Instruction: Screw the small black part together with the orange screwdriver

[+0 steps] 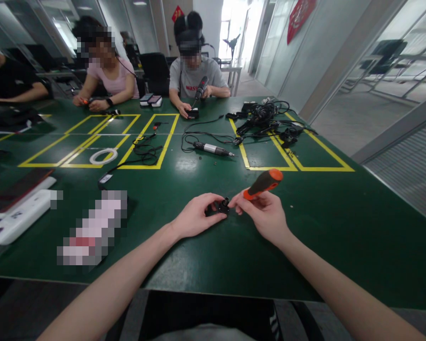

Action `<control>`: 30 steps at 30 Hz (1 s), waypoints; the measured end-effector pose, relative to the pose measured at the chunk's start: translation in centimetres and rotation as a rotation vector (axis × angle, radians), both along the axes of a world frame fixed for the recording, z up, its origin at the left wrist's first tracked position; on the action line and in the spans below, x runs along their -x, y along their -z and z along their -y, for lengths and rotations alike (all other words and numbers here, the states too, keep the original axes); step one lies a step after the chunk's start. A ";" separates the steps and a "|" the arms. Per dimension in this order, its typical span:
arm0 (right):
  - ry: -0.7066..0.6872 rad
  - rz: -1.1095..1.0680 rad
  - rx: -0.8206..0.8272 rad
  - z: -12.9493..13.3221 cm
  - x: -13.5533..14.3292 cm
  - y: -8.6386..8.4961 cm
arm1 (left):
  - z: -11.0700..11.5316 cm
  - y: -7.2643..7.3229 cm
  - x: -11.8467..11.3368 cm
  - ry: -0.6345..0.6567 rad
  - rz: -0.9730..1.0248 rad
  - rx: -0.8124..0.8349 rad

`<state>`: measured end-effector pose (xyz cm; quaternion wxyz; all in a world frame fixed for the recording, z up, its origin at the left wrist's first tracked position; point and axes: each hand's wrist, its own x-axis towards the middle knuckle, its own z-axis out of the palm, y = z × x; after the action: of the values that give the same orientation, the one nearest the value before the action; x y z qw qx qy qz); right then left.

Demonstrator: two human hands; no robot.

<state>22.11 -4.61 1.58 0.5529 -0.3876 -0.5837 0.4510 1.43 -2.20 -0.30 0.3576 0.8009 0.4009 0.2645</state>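
On the green table, my left hand [201,215] is closed around a small black part [223,207] with a short round stub on top. What exactly this part is cannot be made out. My right hand [264,214] grips a screwdriver [263,183] with an orange and dark grey handle, which tilts up to the right. The screwdriver's shaft is hidden by my fingers. My right fingertips are close beside the black part, and whether they touch it is unclear.
Ahead lies a pen-shaped electric screwdriver [213,148] with a cord. A tangle of black cables [264,118] sits at the back right. Left are a white tape roll [103,156], a power strip [21,215] and a blurred-out box [95,227]. Several people sit across the table [184,270].
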 end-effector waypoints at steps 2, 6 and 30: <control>0.012 0.019 -0.024 -0.1 -0.1 -0.1 | 0.0 0.1 0.0 0.002 -0.001 -0.002; 0.016 0.042 -0.042 -0.1 -0.2 -0.4 | 0.0 0.2 0.0 0.011 0.016 -0.007; -0.100 -0.064 -0.030 0.0 0.1 -0.3 | 0.0 0.2 0.0 0.014 0.018 -0.003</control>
<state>22.01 -4.59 1.91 0.5539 -0.3348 -0.5910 0.4815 1.44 -2.18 -0.46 0.3618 0.8019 0.3916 0.2696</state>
